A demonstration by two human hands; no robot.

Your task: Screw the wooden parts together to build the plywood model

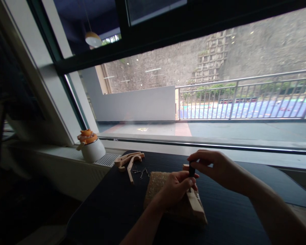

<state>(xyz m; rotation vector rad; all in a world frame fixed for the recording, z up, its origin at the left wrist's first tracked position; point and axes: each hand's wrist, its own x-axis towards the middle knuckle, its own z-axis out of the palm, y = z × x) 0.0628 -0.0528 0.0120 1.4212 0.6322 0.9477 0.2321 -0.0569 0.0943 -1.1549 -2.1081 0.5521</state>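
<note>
My right hand [214, 165] pinches the top of a short black-handled screwdriver [192, 169], held upright. Just below the handle, my left hand [177, 187] has its thumb and fingers closed around the lower part of the tool. The tip points down onto a pale wooden piece [196, 203]; whether a screw sits under it is hidden. This wooden piece lies on a rough brown block [155, 183], partly covered by my left hand and forearm. Behind the screwdriver, the end of another wooden part [185, 167] shows.
Curved wooden parts [131, 162] lie at the dark table's [104, 204] far left, beside several small screws [142, 172]. A white container with an orange top [91, 146] stands on the sill left of the table. A large window [142, 102] borders the far side.
</note>
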